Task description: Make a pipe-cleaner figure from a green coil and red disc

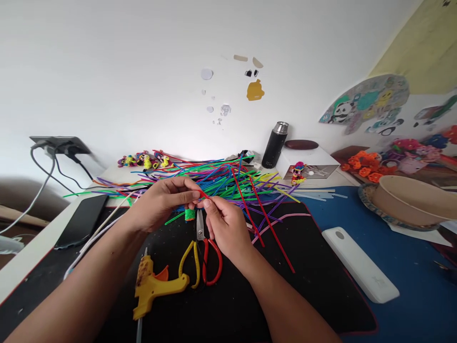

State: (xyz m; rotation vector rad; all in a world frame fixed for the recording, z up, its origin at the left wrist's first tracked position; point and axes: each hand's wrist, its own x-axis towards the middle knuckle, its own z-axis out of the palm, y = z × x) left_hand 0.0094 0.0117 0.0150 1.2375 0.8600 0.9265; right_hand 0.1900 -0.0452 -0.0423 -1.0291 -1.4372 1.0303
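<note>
Head view: near the far edge of one black mat (pixel 317 276), the left hand (pixel 166 197) and right hand (pixel 230 228) pinch one red stem (pixel 203 194).
A loosened pinch could lose it among the heaped stems (pixel 226 183), too tangled to count; one glue gun (pixel 153 288), one pair of scissors (pixel 200 231), one green piece (pixel 189 215).

One head-worn camera looks forward and down from the near side of the blue-and-white tabletop (pixel 424 276), facing the flat white wall (pixel 124 71) beyond the far edge. It sits close, the bare left hand (pixel 162 202) and bare right hand (pixel 230 226) near mid-view.
</note>
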